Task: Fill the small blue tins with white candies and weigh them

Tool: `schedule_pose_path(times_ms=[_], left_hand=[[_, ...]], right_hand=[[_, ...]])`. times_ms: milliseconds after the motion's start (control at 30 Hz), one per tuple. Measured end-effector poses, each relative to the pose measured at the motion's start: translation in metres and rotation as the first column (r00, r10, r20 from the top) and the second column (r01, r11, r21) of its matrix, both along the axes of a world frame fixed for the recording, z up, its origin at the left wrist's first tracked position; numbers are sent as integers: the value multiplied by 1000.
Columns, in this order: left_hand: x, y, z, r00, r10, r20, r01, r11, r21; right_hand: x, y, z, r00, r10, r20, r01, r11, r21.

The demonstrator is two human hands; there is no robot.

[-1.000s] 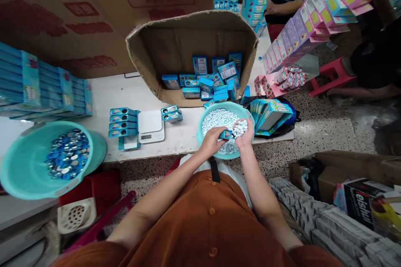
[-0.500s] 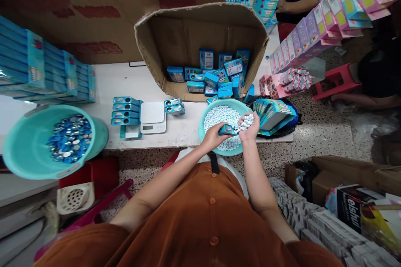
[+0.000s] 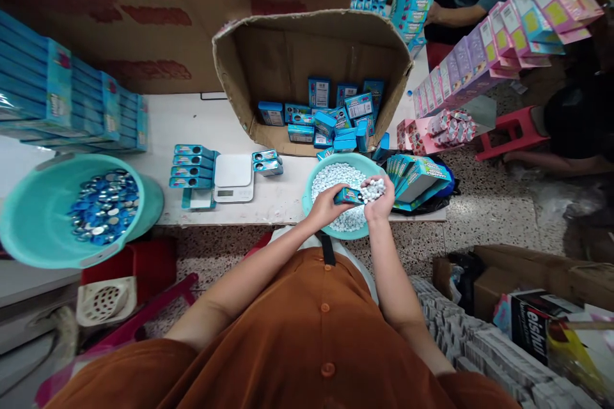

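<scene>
My left hand (image 3: 325, 208) grips a small blue candy box (image 3: 346, 195), tilted on its side with one end against my other palm. My right hand (image 3: 382, 203) is cupped around a heap of small white candies (image 3: 373, 190) at that end of the box. Both hands are over a turquoise basin (image 3: 309, 204) filled with loose white candies (image 3: 336, 177). Behind the basin, several filled-looking blue boxes lie in an open cardboard carton (image 3: 230, 70). To the right of the basin is a fan of flat blue cartons (image 3: 417, 179).
A white scale (image 3: 233, 177) stands left of the basin, between small blue boxes (image 3: 192, 166) and two more (image 3: 267, 163). A turquoise bucket (image 3: 153, 201) with blue and silver pieces is far left. Pink boxes (image 3: 460, 70) stack at right. A co-worker's arm (image 3: 455, 15) shows behind.
The view has shifted slightly. My hands stay together over the basin, with the box still against the cupped palm; the candies in the palm sit a little differently.
</scene>
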State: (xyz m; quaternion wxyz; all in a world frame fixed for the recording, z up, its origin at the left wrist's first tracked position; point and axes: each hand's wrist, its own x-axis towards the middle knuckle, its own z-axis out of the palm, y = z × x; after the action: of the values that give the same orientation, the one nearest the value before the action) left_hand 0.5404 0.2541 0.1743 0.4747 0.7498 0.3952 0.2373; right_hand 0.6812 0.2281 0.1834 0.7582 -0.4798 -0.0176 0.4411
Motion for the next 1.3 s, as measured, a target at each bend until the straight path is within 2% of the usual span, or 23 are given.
schedule_pose_path(times_ms=[67, 233, 367, 500, 600, 700, 867, 933, 1067, 1200, 1300], left_hand=[[1, -1, -1, 1000, 11, 2, -11, 1000, -15], [3, -1, 0, 998, -59, -15, 60, 996, 69], [5, 0, 4, 1000, -16, 13, 16, 1000, 5], [5, 1, 9, 998, -55, 32, 52, 996, 75], [6, 1, 10, 998, -28, 48, 26, 999, 44], [7, -1, 10, 999, 24, 42, -24, 1000, 2], [4, -1, 12, 998, -49, 30, 45, 993, 105], [3, -2, 11, 999, -24, 32, 21, 997, 78], [2, -5, 6, 999, -5, 45, 4, 1000, 22], [2, -10, 6, 999, 20, 49, -21, 999, 31], [3, -8, 8, 1000, -16, 17, 15, 996, 91]], right_hand=[[0, -1, 1, 1000, -1, -4, 1, 1000, -4], [1, -3, 3, 1000, -20, -4, 20, 998, -58], [3, -3, 11, 1000, -23, 3, 23, 999, -37], [2, -2, 18, 1000, -16, 20, 16, 1000, -13], [2, -2, 21, 995, -30, 91, 31, 1000, -4], [2, -1, 20, 997, -51, 59, 53, 998, -36], [1, -2, 15, 997, -76, 12, 76, 996, -47], [0, -2, 14, 998, -66, 10, 66, 997, -49], [-4, -2, 14, 995, -60, 79, 62, 998, -25], [-7, -3, 15, 989, -62, 135, 64, 998, -9], [-7, -3, 13, 983, -70, 169, 71, 997, 2]])
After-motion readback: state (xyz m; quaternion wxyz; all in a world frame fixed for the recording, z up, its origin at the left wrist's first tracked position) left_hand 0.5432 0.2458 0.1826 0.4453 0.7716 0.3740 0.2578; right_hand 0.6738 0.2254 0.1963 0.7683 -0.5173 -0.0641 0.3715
